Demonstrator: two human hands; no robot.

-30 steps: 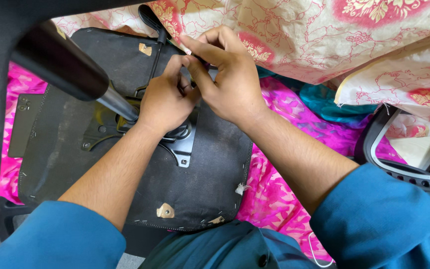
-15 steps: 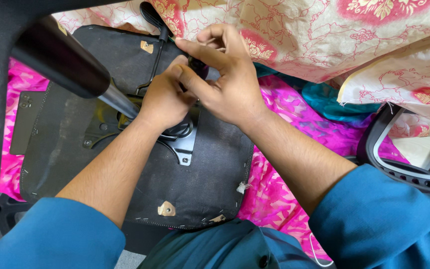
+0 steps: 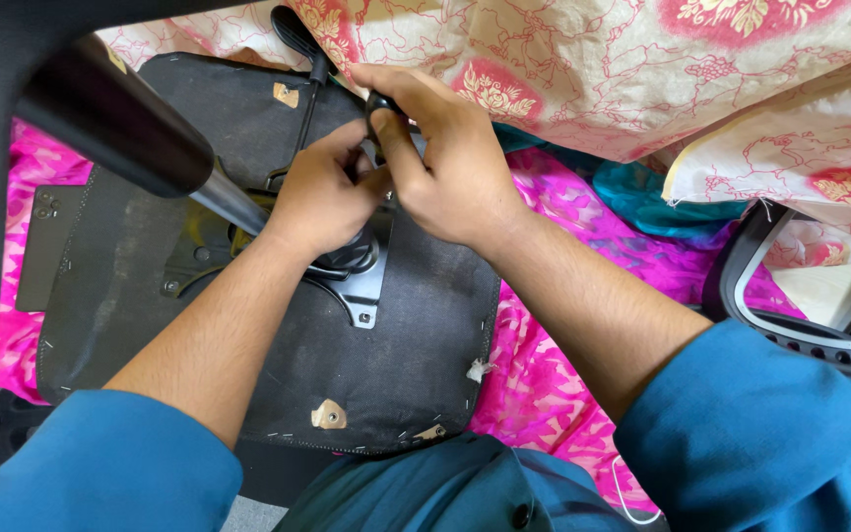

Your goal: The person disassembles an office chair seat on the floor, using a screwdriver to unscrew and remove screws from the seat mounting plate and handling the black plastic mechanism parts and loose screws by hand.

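Head view: you're mid-job on the upturned chair seat (image 3: 248,325), both hands at its far edge.
Your left hand (image 3: 322,197) braces curled beside the metal plate (image 3: 361,286) while your right hand (image 3: 450,163) pinches a small black knob (image 3: 379,101) above it; nothing looks finished yet.

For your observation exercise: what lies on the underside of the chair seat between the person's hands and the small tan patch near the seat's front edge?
In the head view, below the hands sits a metal bracket; beyond it, bare black fabric runs to the tan patch.
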